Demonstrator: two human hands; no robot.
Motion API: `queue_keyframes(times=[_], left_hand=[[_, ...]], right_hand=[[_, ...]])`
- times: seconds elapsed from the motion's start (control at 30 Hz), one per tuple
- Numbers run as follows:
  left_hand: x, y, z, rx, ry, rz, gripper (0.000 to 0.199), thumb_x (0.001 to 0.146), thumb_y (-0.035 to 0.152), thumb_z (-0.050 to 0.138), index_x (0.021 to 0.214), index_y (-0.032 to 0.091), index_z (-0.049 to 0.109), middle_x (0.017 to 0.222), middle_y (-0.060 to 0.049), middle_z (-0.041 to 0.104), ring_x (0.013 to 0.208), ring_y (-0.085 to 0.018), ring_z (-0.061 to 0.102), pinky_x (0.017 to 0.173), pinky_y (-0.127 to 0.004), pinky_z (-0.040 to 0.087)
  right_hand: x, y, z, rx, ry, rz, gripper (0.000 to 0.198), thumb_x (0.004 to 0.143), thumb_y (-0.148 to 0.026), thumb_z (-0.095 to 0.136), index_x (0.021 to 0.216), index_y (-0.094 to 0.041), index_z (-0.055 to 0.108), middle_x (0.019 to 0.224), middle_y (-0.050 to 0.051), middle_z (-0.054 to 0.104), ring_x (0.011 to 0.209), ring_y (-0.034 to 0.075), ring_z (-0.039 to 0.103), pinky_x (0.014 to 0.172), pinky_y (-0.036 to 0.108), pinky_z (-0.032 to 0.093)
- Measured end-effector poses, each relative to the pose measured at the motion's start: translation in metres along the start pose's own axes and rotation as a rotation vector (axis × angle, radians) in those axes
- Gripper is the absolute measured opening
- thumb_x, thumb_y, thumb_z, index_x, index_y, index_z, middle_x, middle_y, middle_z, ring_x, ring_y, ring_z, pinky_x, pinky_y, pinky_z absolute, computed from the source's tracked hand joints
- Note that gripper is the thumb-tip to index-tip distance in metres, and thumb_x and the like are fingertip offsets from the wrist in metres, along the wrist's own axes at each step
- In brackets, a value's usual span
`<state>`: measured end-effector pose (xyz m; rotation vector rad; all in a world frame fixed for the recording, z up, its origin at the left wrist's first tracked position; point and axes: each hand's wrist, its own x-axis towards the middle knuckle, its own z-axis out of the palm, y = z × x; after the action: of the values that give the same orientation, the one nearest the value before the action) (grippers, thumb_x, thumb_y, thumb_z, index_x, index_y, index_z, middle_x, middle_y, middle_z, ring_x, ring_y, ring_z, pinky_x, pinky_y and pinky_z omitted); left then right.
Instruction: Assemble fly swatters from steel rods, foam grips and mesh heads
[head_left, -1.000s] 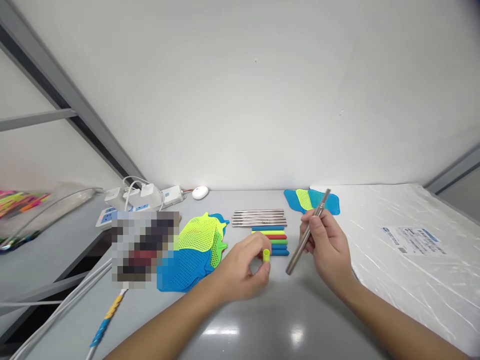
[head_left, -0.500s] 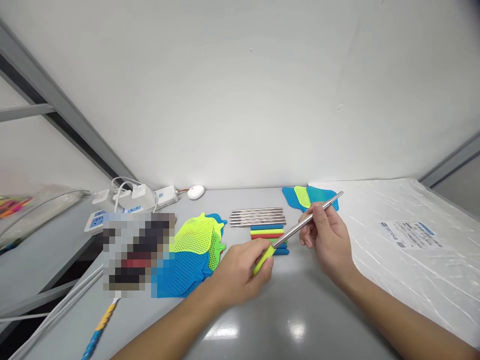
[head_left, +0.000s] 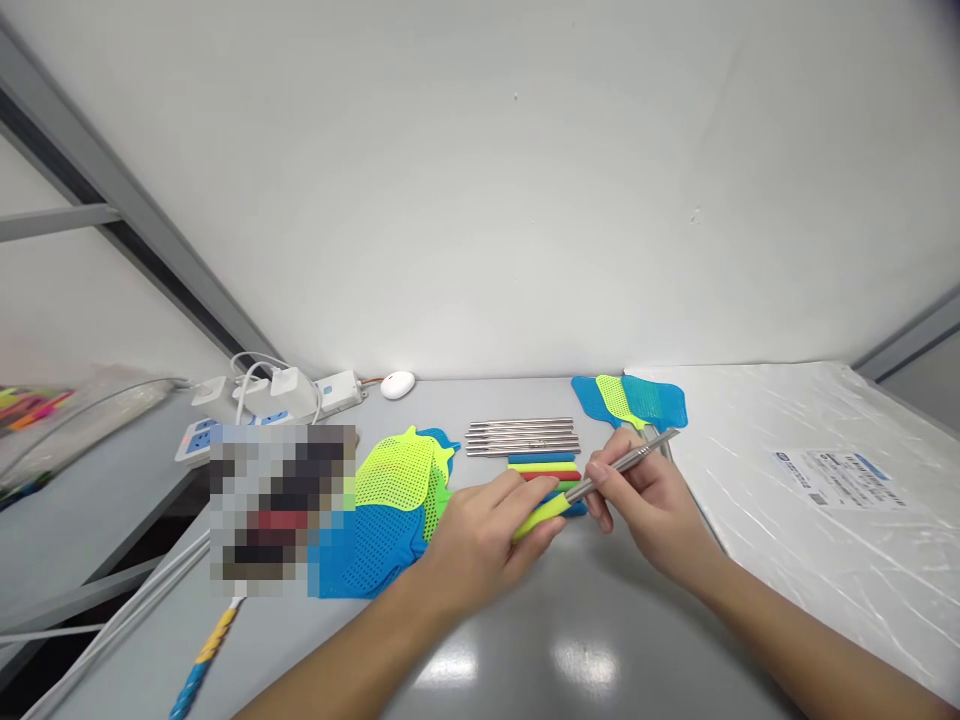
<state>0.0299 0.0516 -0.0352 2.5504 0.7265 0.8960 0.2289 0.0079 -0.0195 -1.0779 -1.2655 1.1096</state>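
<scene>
- the left hand (head_left: 480, 530), at the centre of the lower half of the frame, is closed round a yellow-green sleeve (head_left: 541, 518), its fingers curled over the top and the thumb below.
- the right hand (head_left: 649, 500), just right of centre, has a steel rod (head_left: 626, 462) pinched between thumb and fingers, the tip poking out past them.
- rod and sleeve make one slanting line, low at the centre and rising to the right; the rod's lower end meets the sleeve's mouth, though i can't tell how far in it goes.
- behind the left hand, at mid-frame, loose rods (head_left: 521, 437) lie side by side, with a row of coloured sleeves (head_left: 544, 468) just below them, partly hidden by the hands.
- left of centre i see a heap of mesh paddles (head_left: 394, 470), yellow-green over blue and green; more paddles (head_left: 619, 398) sit behind the right hand.
- a wrapped package (head_left: 810, 560) with a label (head_left: 840, 480) fills the lower right.
- over at the left, white plugs (head_left: 294, 392) crowd a power strip (head_left: 202, 440), near a white puck (head_left: 397, 385).
- all this rests on a glossy grey table (head_left: 525, 640).
</scene>
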Motion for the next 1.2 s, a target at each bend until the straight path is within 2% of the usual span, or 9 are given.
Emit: queue_keyframes(times=[0.07, 0.17, 0.27, 0.33, 0.47, 0.6, 0.93, 1.07, 1.2], left_hand=[[-0.001, 0.000, -0.001, -0.092, 0.082, -0.042, 0.035, 0.087, 0.028, 0.059, 0.121, 0.024, 0.058, 0.079, -0.003, 0.060, 0.066, -0.014, 0.053, 0.060, -0.025, 0.040], [0.002, 0.000, -0.005, -0.377, 0.244, -0.241, 0.022, 0.091, 0.032, 0.052, 0.107, 0.022, 0.064, 0.075, -0.002, 0.055, 0.065, -0.013, 0.049, 0.061, -0.025, 0.038], [0.010, -0.003, -0.012, -0.918, 0.360, -0.468, 0.041, 0.094, 0.046, 0.036, 0.097, 0.018, 0.065, 0.071, -0.001, 0.047, 0.058, -0.011, 0.045, 0.055, -0.025, 0.037], [0.016, -0.006, -0.016, -1.265, 0.403, -0.559, 0.051, 0.093, 0.053, 0.030, 0.091, 0.015, 0.064, 0.069, -0.001, 0.044, 0.058, -0.012, 0.045, 0.055, -0.026, 0.039], [0.022, -0.013, -0.022, -1.608, 0.411, -0.652, 0.055, 0.090, 0.058, 0.031, 0.088, 0.013, 0.062, 0.072, -0.003, 0.047, 0.062, -0.013, 0.046, 0.061, -0.027, 0.042], [0.021, -0.015, -0.023, -1.671, 0.427, -0.663, 0.060, 0.089, 0.063, 0.029, 0.089, 0.013, 0.062, 0.072, -0.003, 0.047, 0.061, -0.013, 0.046, 0.061, -0.028, 0.043], [0.020, -0.011, -0.018, -1.586, 0.396, -0.635, 0.075, 0.084, 0.074, 0.018, 0.089, 0.014, 0.063, 0.072, -0.003, 0.049, 0.061, -0.012, 0.046, 0.062, -0.026, 0.044], [0.019, -0.008, -0.016, -1.546, 0.362, -0.630, 0.070, 0.087, 0.071, 0.019, 0.089, 0.015, 0.062, 0.071, -0.002, 0.048, 0.060, -0.011, 0.045, 0.061, -0.026, 0.043], [0.019, -0.009, -0.015, -1.531, 0.389, -0.613, 0.065, 0.089, 0.067, 0.022, 0.088, 0.014, 0.060, 0.070, -0.002, 0.047, 0.059, -0.011, 0.046, 0.058, -0.025, 0.042]], right_hand=[[-0.001, -0.002, 0.000, 0.021, -0.023, 0.010, 0.022, 0.090, -0.035, 0.057, 0.078, -0.022, 0.045, 0.056, -0.006, 0.059, 0.048, 0.009, 0.053, 0.053, 0.025, 0.044], [-0.001, -0.004, 0.000, 0.039, -0.058, 0.038, 0.025, 0.089, -0.034, 0.058, 0.075, -0.022, 0.042, 0.058, -0.004, 0.063, 0.048, 0.011, 0.058, 0.056, 0.028, 0.047], [-0.001, -0.004, 0.003, 0.048, -0.065, 0.090, 0.029, 0.088, -0.034, 0.060, 0.073, -0.022, 0.039, 0.060, -0.002, 0.065, 0.050, 0.013, 0.061, 0.056, 0.029, 0.049], [-0.001, -0.004, 0.006, 0.049, -0.052, 0.108, 0.030, 0.087, -0.035, 0.061, 0.071, -0.022, 0.039, 0.061, -0.001, 0.066, 0.050, 0.014, 0.062, 0.055, 0.029, 0.049], [-0.004, -0.002, 0.011, 0.063, -0.060, 0.137, 0.030, 0.086, -0.035, 0.062, 0.069, -0.022, 0.041, 0.062, 0.000, 0.067, 0.052, 0.015, 0.063, 0.055, 0.030, 0.050], [-0.005, 0.003, 0.016, 0.090, -0.093, 0.138, 0.028, 0.085, -0.034, 0.064, 0.070, -0.022, 0.044, 0.067, 0.001, 0.067, 0.056, 0.016, 0.064, 0.053, 0.030, 0.051], [-0.006, 0.013, 0.025, 0.107, -0.053, 0.175, 0.027, 0.082, -0.035, 0.067, 0.071, -0.021, 0.046, 0.067, 0.001, 0.066, 0.055, 0.015, 0.063, 0.053, 0.030, 0.052], [-0.006, 0.011, 0.028, 0.100, -0.025, 0.194, 0.029, 0.080, -0.038, 0.068, 0.071, -0.021, 0.047, 0.064, 0.001, 0.066, 0.053, 0.016, 0.063, 0.052, 0.030, 0.052], [-0.007, 0.012, 0.030, 0.127, -0.032, 0.168, 0.028, 0.080, -0.036, 0.069, 0.070, -0.021, 0.048, 0.064, 0.000, 0.065, 0.053, 0.015, 0.063, 0.052, 0.029, 0.051]])
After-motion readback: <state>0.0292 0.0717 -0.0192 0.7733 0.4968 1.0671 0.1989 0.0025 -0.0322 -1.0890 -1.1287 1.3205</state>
